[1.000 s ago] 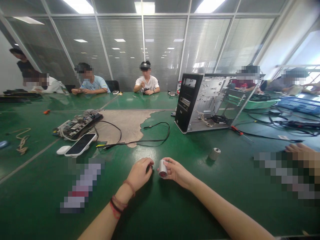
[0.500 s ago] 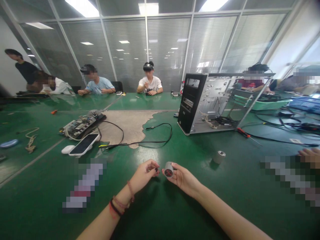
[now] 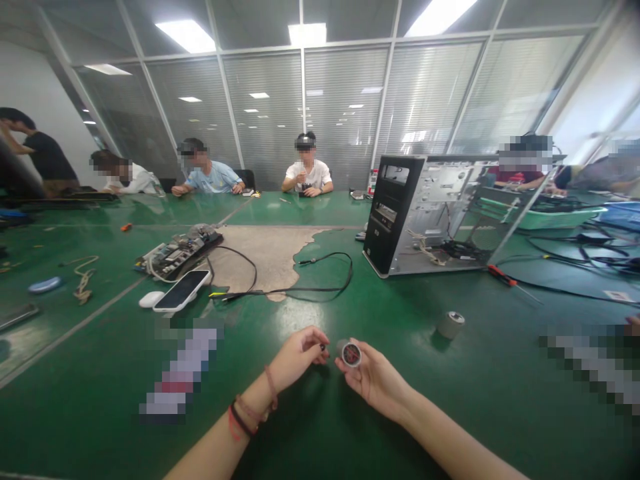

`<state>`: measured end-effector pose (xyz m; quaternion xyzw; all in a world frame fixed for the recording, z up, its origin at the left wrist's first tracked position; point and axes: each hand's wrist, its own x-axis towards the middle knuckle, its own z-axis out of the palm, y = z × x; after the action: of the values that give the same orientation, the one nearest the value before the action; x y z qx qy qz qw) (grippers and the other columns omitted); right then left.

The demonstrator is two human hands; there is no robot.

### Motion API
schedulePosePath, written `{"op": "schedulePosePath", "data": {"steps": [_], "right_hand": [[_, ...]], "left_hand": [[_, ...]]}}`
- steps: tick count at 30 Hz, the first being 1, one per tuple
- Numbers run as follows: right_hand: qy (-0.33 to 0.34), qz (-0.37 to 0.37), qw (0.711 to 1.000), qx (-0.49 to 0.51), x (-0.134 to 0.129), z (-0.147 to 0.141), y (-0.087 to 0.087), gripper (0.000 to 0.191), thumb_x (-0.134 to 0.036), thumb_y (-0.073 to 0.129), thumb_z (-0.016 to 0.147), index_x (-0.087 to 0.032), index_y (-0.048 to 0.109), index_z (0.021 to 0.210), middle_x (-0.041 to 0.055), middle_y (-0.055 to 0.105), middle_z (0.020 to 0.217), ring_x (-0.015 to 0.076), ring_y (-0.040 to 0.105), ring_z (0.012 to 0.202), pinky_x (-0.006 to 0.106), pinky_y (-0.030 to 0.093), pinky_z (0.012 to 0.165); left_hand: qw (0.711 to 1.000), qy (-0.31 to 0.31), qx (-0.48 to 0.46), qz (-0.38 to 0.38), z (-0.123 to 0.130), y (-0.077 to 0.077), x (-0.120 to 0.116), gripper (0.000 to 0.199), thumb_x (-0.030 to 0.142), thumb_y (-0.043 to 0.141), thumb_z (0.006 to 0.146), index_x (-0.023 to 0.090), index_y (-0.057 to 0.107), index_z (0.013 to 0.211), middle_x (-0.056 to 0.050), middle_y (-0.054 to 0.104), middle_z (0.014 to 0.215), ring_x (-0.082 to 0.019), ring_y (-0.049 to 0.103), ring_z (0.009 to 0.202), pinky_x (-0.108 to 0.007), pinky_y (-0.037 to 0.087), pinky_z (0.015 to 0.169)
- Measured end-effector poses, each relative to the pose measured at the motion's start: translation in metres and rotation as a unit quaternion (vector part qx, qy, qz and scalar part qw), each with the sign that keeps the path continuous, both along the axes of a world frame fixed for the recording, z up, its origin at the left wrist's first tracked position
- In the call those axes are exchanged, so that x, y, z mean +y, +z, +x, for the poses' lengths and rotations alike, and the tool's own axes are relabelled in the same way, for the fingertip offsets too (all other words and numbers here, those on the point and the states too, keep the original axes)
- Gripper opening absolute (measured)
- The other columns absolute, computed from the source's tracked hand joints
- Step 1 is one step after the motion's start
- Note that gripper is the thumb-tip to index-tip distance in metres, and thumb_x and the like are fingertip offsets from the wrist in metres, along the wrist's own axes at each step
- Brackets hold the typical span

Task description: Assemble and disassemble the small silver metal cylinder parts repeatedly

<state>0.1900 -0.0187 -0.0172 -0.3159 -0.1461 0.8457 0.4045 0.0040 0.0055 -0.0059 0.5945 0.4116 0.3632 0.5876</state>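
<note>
- The computer case (image 3: 390, 220), its side open, stands upright on the table (image 3: 300, 443); within lie pale wires (image 3: 425, 248) and a dark part (image 3: 465, 249) low down.
- Beyond it, toward the right, a green basket (image 3: 565, 220) holds a heap of dark things (too jumbled to name); a blue basket (image 3: 623, 213) sits farther right, its contents hard to make out.
- The metal cylinder (image 3: 351, 354) is tilted, with one round end turned toward the wearer, showing dark and reddish matter inside the pale rim.
- The right hand (image 3: 377, 377) grasps that cylinder by its side, thumb and fingers around it, above the near part of the table.
- The left hand (image 3: 303, 360) is just beside the cylinder, on its left, with fingers curled; a small dark piece (image 3: 323, 348) shows at the fingertips, though I cannot tell whether it is gripped.
- A second cylinder (image 3: 451, 325) stands on the table beyond the right hand and to its right, well apart from both hands.
</note>
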Motion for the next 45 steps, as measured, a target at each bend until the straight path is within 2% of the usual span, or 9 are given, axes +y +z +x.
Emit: {"op": "schedulePosePath", "data": {"steps": [6, 13, 21, 25, 30, 37, 40, 45], "right_hand": [[0.002, 0.002, 1.0, 0.025, -0.005, -0.002, 0.006, 0.022, -0.03, 0.058, 0.085, -0.009, 0.061, 0.086, 0.0096, 0.072, 0.075, 0.0123, 0.069, 0.063, 0.018, 0.056, 0.059], [-0.046, -0.004, 0.999, 0.026, 0.0, -0.001, -0.004, 0.017, -0.028, 0.062, 0.083, -0.013, 0.058, 0.087, 0.0078, 0.073, 0.08, 0.0134, 0.07, 0.07, 0.018, 0.056, 0.059], [-0.063, 0.047, 0.997, 0.016, -0.001, 0.0, -0.001, 0.018, -0.028, 0.066, 0.078, -0.016, 0.056, 0.088, 0.0046, 0.072, 0.081, 0.0125, 0.068, 0.067, 0.023, 0.053, 0.068], [-0.08, 0.091, 0.991, -0.056, -0.001, -0.001, -0.001, 0.032, -0.033, 0.071, 0.073, -0.02, 0.051, 0.094, 0.0005, 0.07, 0.075, 0.0122, 0.067, 0.063, 0.023, 0.05, 0.064], [-0.055, 0.211, 0.959, -0.183, -0.001, 0.0, -0.003, 0.043, -0.04, 0.074, 0.068, -0.021, 0.046, 0.095, -0.0007, 0.068, 0.07, 0.0139, 0.065, 0.059, 0.025, 0.049, 0.059], [-0.02, 0.276, 0.926, -0.259, 0.004, 0.0, -0.007, 0.044, -0.049, 0.068, 0.071, -0.02, 0.044, 0.095, -0.0041, 0.061, 0.058, 0.0128, 0.06, 0.051, 0.024, 0.045, 0.052], [-0.029, 0.336, 0.896, -0.289, 0.004, -0.001, -0.009, 0.041, -0.047, 0.066, 0.074, -0.02, 0.045, 0.096, -0.0041, 0.06, 0.06, 0.0126, 0.058, 0.053, 0.023, 0.042, 0.051], [-0.038, 0.417, 0.823, -0.383, 0.001, -0.001, -0.004, 0.032, -0.038, 0.063, 0.079, -0.02, 0.05, 0.102, -0.0038, 0.059, 0.065, 0.0134, 0.058, 0.061, 0.025, 0.043, 0.059]], "left_hand": [[0.998, -0.021, -0.03, -0.042, -0.001, -0.002, 0.001, 0.014, 0.02, 0.057, 0.073, 0.012, 0.056, 0.084, -0.002, 0.065, 0.067, -0.012, 0.062, 0.059, -0.025, 0.046, 0.059], [0.997, -0.023, -0.037, -0.056, 0.0, -0.004, 0.0, 0.013, 0.02, 0.059, 0.072, 0.012, 0.056, 0.082, -0.001, 0.064, 0.066, -0.011, 0.061, 0.058, -0.023, 0.045, 0.058], [0.997, -0.023, -0.031, -0.062, 0.002, 0.0, -0.002, 0.012, 0.018, 0.058, 0.072, 0.012, 0.056, 0.082, -0.002, 0.064, 0.067, -0.011, 0.06, 0.057, -0.024, 0.045, 0.058], [0.998, -0.023, -0.023, -0.052, 0.003, 0.0, -0.001, 0.012, 0.02, 0.058, 0.073, 0.012, 0.056, 0.081, -0.001, 0.064, 0.066, -0.011, 0.06, 0.056, -0.024, 0.046, 0.058], [0.998, -0.022, -0.01, -0.05, 0.003, -0.003, 0.0, 0.014, 0.026, 0.056, 0.076, 0.013, 0.055, 0.083, 0.001, 0.063, 0.063, -0.01, 0.06, 0.054, -0.024, 0.047, 0.057], [0.994, -0.043, -0.007, -0.096, 0.007, -0.005, -0.001, 0.029, 0.039, 0.058, 0.079, 0.014, 0.049, 0.091, 0.0, 0.063, 0.058, -0.013, 0.063, 0.05, -0.022, 0.044, 0.049], [0.991, -0.066, -0.002, -0.114, 0.008, -0.005, -0.004, 0.041, 0.044, 0.064, 0.074, 0.014, 0.045, 0.094, -0.001, 0.065, 0.06, -0.016, 0.065, 0.053, -0.023, 0.045, 0.05], [0.993, -0.055, -0.021, -0.101, 0.01, -0.008, -0.008, 0.056, 0.036, 0.08, 0.059, 0.015, 0.043, 0.095, 0.004, 0.06, 0.063, -0.013, 0.062, 0.055, -0.024, 0.047, 0.054]]}}
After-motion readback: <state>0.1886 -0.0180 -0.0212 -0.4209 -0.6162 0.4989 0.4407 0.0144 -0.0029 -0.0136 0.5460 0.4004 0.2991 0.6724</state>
